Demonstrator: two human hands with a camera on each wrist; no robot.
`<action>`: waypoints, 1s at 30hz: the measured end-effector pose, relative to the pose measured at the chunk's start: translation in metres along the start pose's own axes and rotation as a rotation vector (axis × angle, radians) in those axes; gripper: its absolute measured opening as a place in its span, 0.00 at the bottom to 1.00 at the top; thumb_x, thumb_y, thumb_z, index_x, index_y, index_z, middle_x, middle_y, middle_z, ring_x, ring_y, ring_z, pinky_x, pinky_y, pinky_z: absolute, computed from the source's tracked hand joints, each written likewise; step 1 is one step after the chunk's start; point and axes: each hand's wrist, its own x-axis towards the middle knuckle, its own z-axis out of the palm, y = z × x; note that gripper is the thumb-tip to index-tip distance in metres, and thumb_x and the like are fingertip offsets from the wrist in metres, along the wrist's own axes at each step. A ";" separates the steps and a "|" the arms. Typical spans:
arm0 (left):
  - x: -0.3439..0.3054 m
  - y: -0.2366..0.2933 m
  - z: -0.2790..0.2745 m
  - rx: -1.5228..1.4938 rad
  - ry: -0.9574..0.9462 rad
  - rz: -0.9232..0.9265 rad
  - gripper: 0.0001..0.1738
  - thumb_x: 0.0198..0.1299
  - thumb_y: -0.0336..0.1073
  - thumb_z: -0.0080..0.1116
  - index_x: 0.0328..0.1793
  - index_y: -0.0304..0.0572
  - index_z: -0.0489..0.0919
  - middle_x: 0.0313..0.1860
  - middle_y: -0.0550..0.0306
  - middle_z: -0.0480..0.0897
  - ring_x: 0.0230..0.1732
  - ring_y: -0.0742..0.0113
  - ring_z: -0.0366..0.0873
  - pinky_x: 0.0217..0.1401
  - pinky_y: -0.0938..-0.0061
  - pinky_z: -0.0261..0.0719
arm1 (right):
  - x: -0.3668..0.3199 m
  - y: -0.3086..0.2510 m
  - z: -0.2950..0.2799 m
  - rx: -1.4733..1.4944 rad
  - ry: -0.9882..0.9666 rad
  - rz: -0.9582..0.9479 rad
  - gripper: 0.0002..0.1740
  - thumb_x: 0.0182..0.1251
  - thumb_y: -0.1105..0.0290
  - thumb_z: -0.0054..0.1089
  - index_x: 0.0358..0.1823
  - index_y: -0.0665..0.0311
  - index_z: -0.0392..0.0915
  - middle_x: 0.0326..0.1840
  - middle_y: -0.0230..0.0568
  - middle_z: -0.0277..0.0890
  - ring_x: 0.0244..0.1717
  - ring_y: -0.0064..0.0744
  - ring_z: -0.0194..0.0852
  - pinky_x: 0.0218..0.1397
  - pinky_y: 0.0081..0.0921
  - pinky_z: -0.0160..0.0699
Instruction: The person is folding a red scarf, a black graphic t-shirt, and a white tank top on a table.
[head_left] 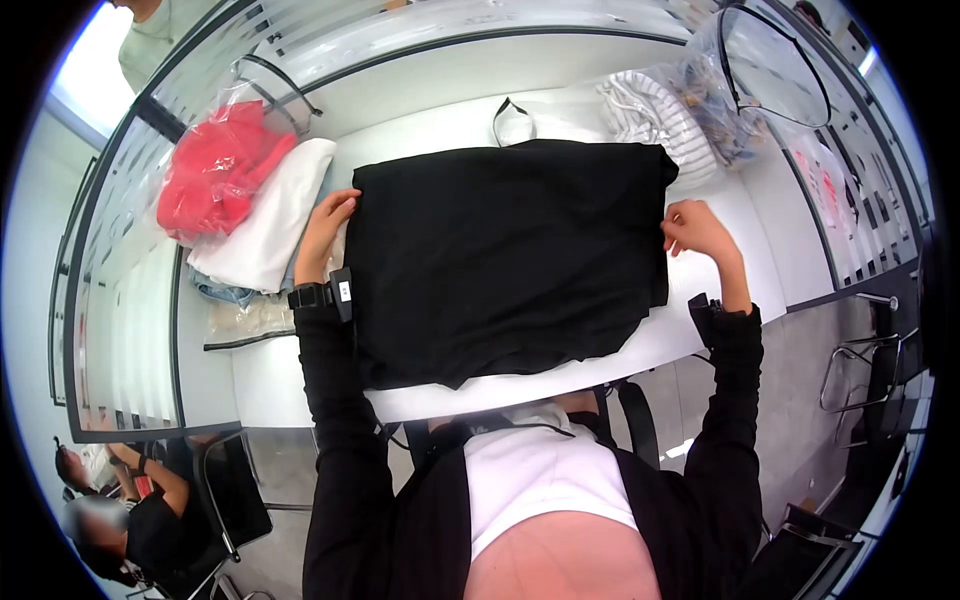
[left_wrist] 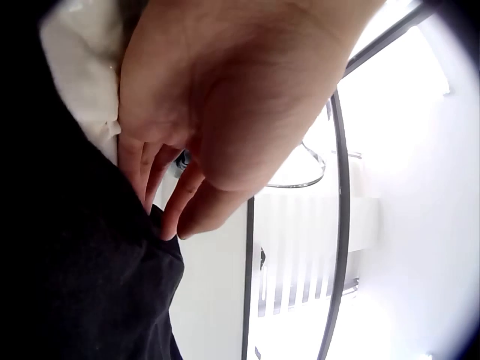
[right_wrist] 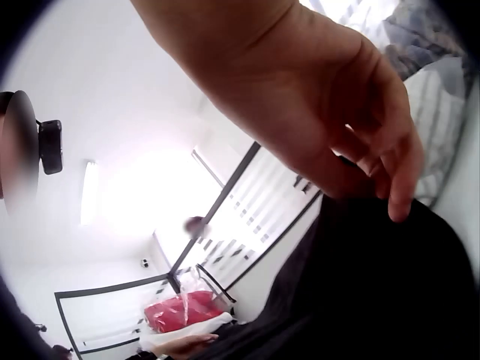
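Glass partitions with frosted white stripes (head_left: 120,330) close off this office along the left, top and right of the head view, with grey floor showing towards the bottom. A long white table (head_left: 290,385) fills the middle of the frame, set against the glass at its far side.

Flat on that table, dead centre, lies the folded black cloth garment (head_left: 505,260). Its lower hem stops close to the table's near edge, and white tabletop shows on either side of it.

Just beside the garment's left edge is a folded white cloth (head_left: 275,215). A red garment in a clear plastic bag (head_left: 215,170) rests partly on it towards the upper left. Near the garment's top right corner sits a bundle of white striped fabric (head_left: 655,115). Next to that, in the upper right, stands a clear plastic bag of mixed items (head_left: 720,95).

The hands are well apart, one at each side of the black garment. The left hand (head_left: 325,225) is at the left edge, its fingers (left_wrist: 184,199) curled in against the black fabric where it meets the white cloth. The right hand (head_left: 695,230) pinches the right edge, and its fingers (right_wrist: 405,172) are bent down with the tips on the dark cloth.
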 end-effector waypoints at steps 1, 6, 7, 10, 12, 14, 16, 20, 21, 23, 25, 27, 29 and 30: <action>-0.001 0.000 0.000 0.000 0.004 0.003 0.15 0.63 0.35 0.49 0.52 0.37 0.74 0.46 0.62 0.76 0.48 0.76 0.69 0.55 0.79 0.65 | 0.002 -0.006 -0.004 -0.082 0.082 -0.023 0.08 0.53 0.76 0.49 0.22 0.76 0.73 0.16 0.45 0.76 0.15 0.29 0.77 0.19 0.21 0.75; -0.001 0.003 0.002 -0.009 0.010 -0.003 0.14 0.63 0.34 0.49 0.52 0.36 0.75 0.46 0.62 0.76 0.49 0.76 0.69 0.55 0.79 0.65 | 0.010 -0.062 -0.016 0.115 0.016 -0.336 0.11 0.62 0.67 0.52 0.25 0.68 0.72 0.18 0.37 0.76 0.16 0.22 0.73 0.19 0.17 0.67; -0.002 0.004 0.002 -0.007 0.008 0.001 0.14 0.63 0.34 0.49 0.52 0.36 0.75 0.46 0.62 0.76 0.49 0.76 0.69 0.55 0.79 0.65 | 0.013 -0.073 -0.016 0.165 -0.089 -0.373 0.12 0.63 0.66 0.51 0.27 0.67 0.72 0.19 0.36 0.76 0.17 0.22 0.73 0.20 0.16 0.66; -0.003 0.003 0.003 -0.013 -0.007 0.011 0.14 0.62 0.34 0.49 0.52 0.37 0.75 0.46 0.62 0.76 0.48 0.76 0.69 0.54 0.80 0.65 | 0.033 -0.091 -0.013 0.209 -0.308 -0.419 0.12 0.64 0.63 0.51 0.30 0.65 0.72 0.23 0.35 0.76 0.20 0.21 0.74 0.23 0.14 0.67; -0.004 0.006 0.004 0.040 0.007 0.002 0.14 0.62 0.34 0.50 0.52 0.38 0.75 0.44 0.63 0.76 0.46 0.76 0.69 0.53 0.80 0.65 | 0.055 -0.082 -0.007 0.216 -0.384 -0.348 0.12 0.65 0.62 0.50 0.32 0.65 0.73 0.25 0.37 0.77 0.22 0.22 0.75 0.25 0.13 0.69; -0.004 0.006 0.004 0.015 0.002 0.011 0.13 0.62 0.33 0.50 0.51 0.38 0.75 0.44 0.63 0.76 0.46 0.76 0.69 0.52 0.81 0.66 | 0.087 -0.050 0.004 0.203 -0.372 -0.266 0.12 0.65 0.62 0.50 0.31 0.65 0.73 0.25 0.39 0.78 0.23 0.23 0.77 0.25 0.14 0.71; -0.004 0.005 0.004 0.039 0.010 0.017 0.13 0.61 0.33 0.51 0.51 0.38 0.75 0.44 0.63 0.76 0.46 0.76 0.70 0.53 0.81 0.65 | 0.100 -0.035 0.007 0.339 -0.448 -0.162 0.14 0.66 0.61 0.50 0.31 0.65 0.73 0.26 0.40 0.78 0.24 0.24 0.77 0.25 0.14 0.72; -0.004 0.007 0.004 0.046 0.006 -0.017 0.13 0.61 0.33 0.51 0.51 0.37 0.75 0.44 0.62 0.76 0.47 0.76 0.70 0.54 0.81 0.65 | 0.101 -0.031 0.005 0.407 -0.494 -0.194 0.14 0.66 0.60 0.48 0.31 0.63 0.73 0.26 0.39 0.78 0.25 0.23 0.77 0.27 0.12 0.72; -0.004 0.010 0.005 0.047 0.011 -0.017 0.13 0.61 0.33 0.51 0.51 0.37 0.75 0.44 0.62 0.76 0.47 0.76 0.70 0.54 0.81 0.65 | 0.102 -0.032 0.004 0.407 -0.501 -0.195 0.14 0.66 0.60 0.48 0.31 0.63 0.73 0.26 0.39 0.78 0.25 0.23 0.77 0.28 0.12 0.72; -0.007 0.010 0.008 0.040 0.016 -0.015 0.13 0.61 0.33 0.51 0.51 0.38 0.75 0.44 0.62 0.76 0.47 0.76 0.70 0.54 0.81 0.65 | 0.103 -0.030 0.004 0.419 -0.522 -0.180 0.13 0.66 0.61 0.49 0.31 0.64 0.73 0.27 0.39 0.78 0.25 0.23 0.77 0.28 0.12 0.73; -0.007 0.009 0.007 0.040 0.015 -0.012 0.13 0.62 0.33 0.50 0.51 0.38 0.75 0.44 0.62 0.76 0.47 0.76 0.70 0.54 0.81 0.64 | 0.105 -0.030 0.003 0.458 -0.555 -0.167 0.13 0.66 0.60 0.50 0.32 0.64 0.73 0.27 0.40 0.78 0.26 0.24 0.77 0.28 0.13 0.73; -0.006 0.009 0.007 0.034 0.011 -0.022 0.13 0.61 0.33 0.50 0.51 0.38 0.76 0.43 0.63 0.76 0.47 0.76 0.69 0.54 0.81 0.63 | 0.104 -0.028 0.002 0.473 -0.571 -0.152 0.14 0.66 0.60 0.50 0.32 0.64 0.73 0.27 0.41 0.78 0.26 0.25 0.78 0.28 0.14 0.74; -0.007 0.012 0.007 0.040 0.023 -0.019 0.13 0.61 0.33 0.50 0.51 0.38 0.76 0.42 0.63 0.76 0.46 0.76 0.69 0.54 0.81 0.64 | 0.107 -0.029 0.003 0.466 -0.564 -0.134 0.14 0.66 0.60 0.50 0.32 0.64 0.73 0.27 0.41 0.78 0.26 0.25 0.78 0.28 0.14 0.74; -0.006 0.013 0.007 0.047 0.028 -0.023 0.13 0.61 0.33 0.50 0.51 0.38 0.76 0.42 0.63 0.76 0.46 0.76 0.69 0.54 0.81 0.64 | 0.108 -0.032 0.002 0.468 -0.557 -0.148 0.14 0.66 0.60 0.50 0.32 0.64 0.73 0.27 0.41 0.78 0.26 0.25 0.78 0.28 0.13 0.74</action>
